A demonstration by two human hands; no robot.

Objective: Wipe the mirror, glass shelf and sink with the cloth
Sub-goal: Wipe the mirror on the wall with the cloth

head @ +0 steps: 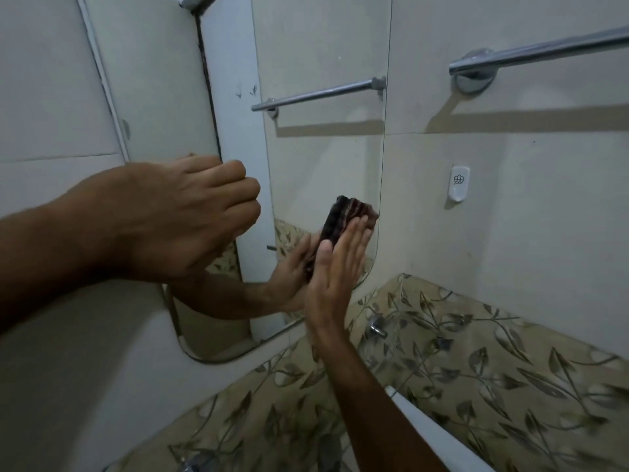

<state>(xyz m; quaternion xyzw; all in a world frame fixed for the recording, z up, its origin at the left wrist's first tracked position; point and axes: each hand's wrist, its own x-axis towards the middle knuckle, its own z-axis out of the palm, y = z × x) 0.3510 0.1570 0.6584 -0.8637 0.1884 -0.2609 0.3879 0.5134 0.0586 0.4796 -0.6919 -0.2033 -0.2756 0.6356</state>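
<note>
The left hand [183,216] hangs in front of the left part of the mirror [323,158], back of the hand toward the camera, its fingers curled loosely inward and holding nothing; whether the fingertips touch the glass cannot be told. The mirror is a tall frameless pane with rounded lower corners, fixed to pale wall tiles, and it reflects a forearm, a pale wall and a chrome rail. Toward the mirror's lower right corner the right hand [337,267] stands flat against the glass, fingers straight and pressed together, thumb lying alongside. Under those fingers is the cloth [343,216], dark and ribbed, pressed onto the mirror, with its upper part sticking out above the fingertips. Right of the mirror, high on the side wall, a towel rail [537,52] is mounted, and lower down a small white wall hook [459,187] sits on the tile. Below runs a band of leaf-patterned tiles [493,362] with a small chrome tap [377,327]. A white edge [439,434] shows at the bottom right, partly hidden by the right forearm.
</note>
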